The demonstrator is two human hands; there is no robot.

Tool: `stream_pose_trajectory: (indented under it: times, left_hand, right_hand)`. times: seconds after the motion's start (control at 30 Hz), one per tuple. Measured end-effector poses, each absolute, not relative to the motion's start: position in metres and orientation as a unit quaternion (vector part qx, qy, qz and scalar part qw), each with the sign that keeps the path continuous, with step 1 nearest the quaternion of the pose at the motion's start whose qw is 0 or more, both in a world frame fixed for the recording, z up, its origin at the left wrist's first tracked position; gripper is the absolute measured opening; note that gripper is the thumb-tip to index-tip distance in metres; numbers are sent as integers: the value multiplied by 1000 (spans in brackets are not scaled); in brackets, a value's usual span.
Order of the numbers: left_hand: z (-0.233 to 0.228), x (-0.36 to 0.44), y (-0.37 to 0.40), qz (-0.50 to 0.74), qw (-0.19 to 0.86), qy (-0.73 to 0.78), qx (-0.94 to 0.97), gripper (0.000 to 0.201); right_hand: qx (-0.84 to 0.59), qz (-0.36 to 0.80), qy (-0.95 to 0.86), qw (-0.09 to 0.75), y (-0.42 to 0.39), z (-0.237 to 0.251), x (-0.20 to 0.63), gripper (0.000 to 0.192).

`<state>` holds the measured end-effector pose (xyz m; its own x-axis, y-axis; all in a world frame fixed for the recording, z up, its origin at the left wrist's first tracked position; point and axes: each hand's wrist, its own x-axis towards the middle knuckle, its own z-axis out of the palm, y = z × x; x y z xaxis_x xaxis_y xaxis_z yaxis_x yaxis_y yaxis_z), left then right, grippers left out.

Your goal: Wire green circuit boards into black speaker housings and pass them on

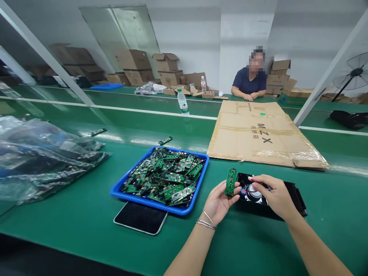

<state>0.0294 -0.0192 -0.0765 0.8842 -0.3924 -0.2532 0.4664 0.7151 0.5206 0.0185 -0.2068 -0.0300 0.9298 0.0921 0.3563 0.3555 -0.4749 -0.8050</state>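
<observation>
Upright between the fingers of my left hand [220,201] is a small green circuit board [231,182]. My right hand [271,193] is just to its right, over a black speaker housing [293,197], with thumb and forefinger pinched together. Thin red wires and a small pale tip show at those fingers; they look like a wire lead with a connector. Inside the housing a round silver speaker [254,194] is partly covered by my right hand. Left of my hands, a blue tray [115,191] is heaped with many similar circuit boards [163,176].
A dark-screened phone [140,217] lies partly under the tray. Two loose boards, a water bottle [183,102] and a flat cardboard sheet [247,134] are farther back. Clear plastic bags [43,157] are at left. A person [249,82] sits across, hands together on the bench.
</observation>
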Motion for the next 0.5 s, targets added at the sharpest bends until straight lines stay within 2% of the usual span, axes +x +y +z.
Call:
stream_pose_trajectory:
  times: [0.13, 0.27, 0.37, 0.5]
  left_hand:
    - [-80, 29, -19, -190, 892, 13, 410, 27]
    - [-77, 26, -21, -111, 783, -97, 604, 23]
    - [-72, 23, -21, -77, 750, -136, 643, 22]
    - [-70, 22, -20, -72, 780, -96, 615, 24]
  right_hand:
    - [-840, -92, -112, 522, -207, -31, 29, 26]
    - [-800, -57, -68, 594, -213, -31, 32, 29]
    - [-815, -13, -102, 570, -213, -28, 30, 26]
    - [-847, 3, -154, 510, -208, -26, 27, 22]
